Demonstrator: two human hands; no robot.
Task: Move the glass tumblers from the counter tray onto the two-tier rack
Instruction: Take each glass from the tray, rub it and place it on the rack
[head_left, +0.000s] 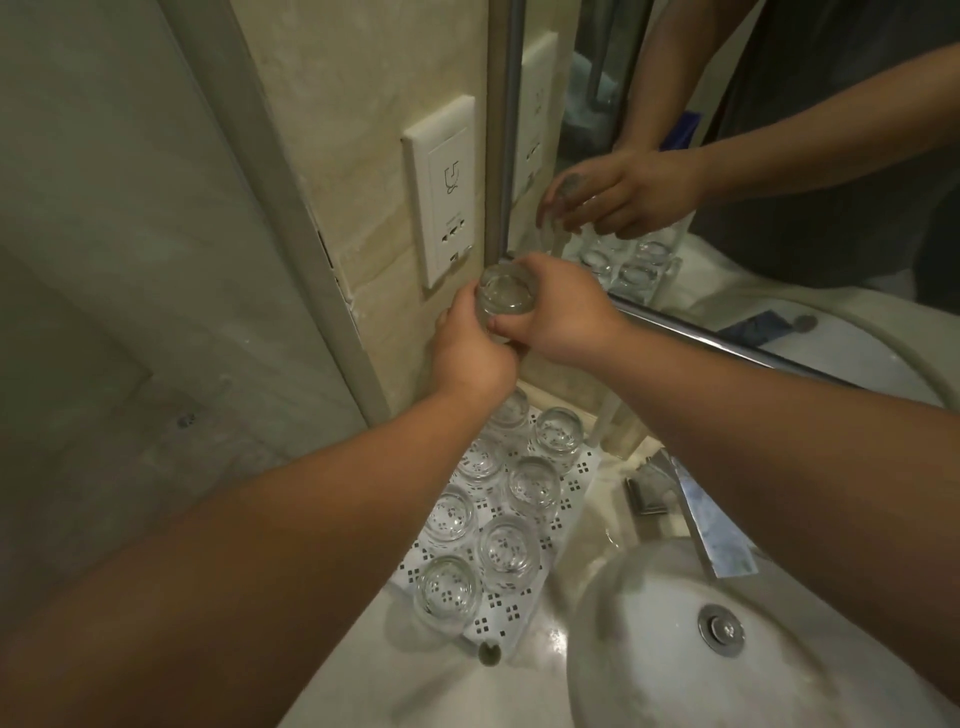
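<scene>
One tumbler is gripped by both hands — left hand below, right hand around its side — raised above the tray. Rack not identifiable; the tumbler is best kept level.

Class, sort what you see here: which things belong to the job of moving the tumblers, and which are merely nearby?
Part of the job:
- held tumbler, gripped by left hand and right hand
- tumblers on the tray
- perforated white tray

Merely nearby:
- wall socket
- mirror
- tap
- basin
- drain
</scene>
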